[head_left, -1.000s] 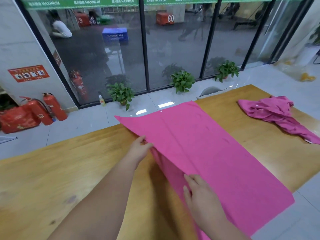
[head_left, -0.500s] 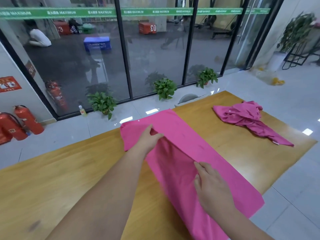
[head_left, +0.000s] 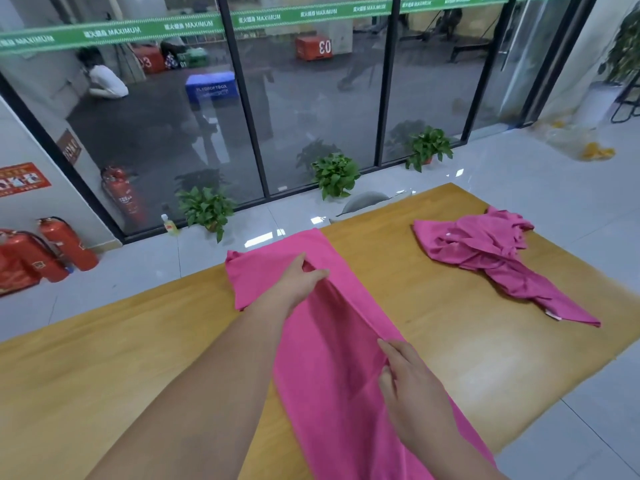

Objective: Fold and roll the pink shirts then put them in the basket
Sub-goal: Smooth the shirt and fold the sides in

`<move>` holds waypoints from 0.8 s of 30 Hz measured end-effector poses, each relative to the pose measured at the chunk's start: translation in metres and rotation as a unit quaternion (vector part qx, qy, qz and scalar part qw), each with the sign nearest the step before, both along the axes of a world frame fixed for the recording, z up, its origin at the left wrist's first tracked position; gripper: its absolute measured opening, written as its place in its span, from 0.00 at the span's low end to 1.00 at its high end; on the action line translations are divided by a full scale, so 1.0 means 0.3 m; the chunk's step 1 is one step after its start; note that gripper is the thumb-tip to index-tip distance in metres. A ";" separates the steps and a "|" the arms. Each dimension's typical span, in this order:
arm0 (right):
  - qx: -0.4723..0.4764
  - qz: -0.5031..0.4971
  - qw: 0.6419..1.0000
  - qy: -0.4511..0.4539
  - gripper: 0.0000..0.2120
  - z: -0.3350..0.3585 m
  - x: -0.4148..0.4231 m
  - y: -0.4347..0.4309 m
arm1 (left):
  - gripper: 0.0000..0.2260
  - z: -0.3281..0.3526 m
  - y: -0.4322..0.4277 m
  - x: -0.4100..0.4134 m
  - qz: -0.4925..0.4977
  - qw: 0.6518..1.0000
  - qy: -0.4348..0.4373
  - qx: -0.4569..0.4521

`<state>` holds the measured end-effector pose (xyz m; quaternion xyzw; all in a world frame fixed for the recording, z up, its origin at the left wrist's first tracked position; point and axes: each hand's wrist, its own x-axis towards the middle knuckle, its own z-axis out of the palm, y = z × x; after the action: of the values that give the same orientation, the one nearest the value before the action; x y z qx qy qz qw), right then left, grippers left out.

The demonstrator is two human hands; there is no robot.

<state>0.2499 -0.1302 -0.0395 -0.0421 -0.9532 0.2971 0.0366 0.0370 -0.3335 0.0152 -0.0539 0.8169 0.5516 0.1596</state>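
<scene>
My left hand [head_left: 299, 284] and right hand [head_left: 407, 382] pinch the pink shirt [head_left: 332, 368], just folded narrower, reaching the far edge of the table [head_left: 121, 358]. Rolling should come next.

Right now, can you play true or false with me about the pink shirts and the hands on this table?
1. Two pink shirts lie on the wooden table. True.
2. The crumpled shirt is under the hands. False: it lies apart, off to the right. The left grip and right grip are on the long shirt.
3. A basket stands on the table. False: no basket is in view.
4. The left grip pinches a fold of the long shirt. True.
5. Potted plants stand on the floor by the glass wall. True.
</scene>
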 end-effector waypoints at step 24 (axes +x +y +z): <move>-0.098 -0.042 0.986 -0.132 0.21 -0.369 0.111 0.332 | 0.06 -0.566 0.232 0.589 -0.141 0.937 0.020 -0.318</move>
<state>0.2831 -0.0307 -0.1503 -0.1243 -0.9134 0.3790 -0.0815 0.2138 -0.2639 -0.1544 0.0250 0.9518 0.2362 0.1943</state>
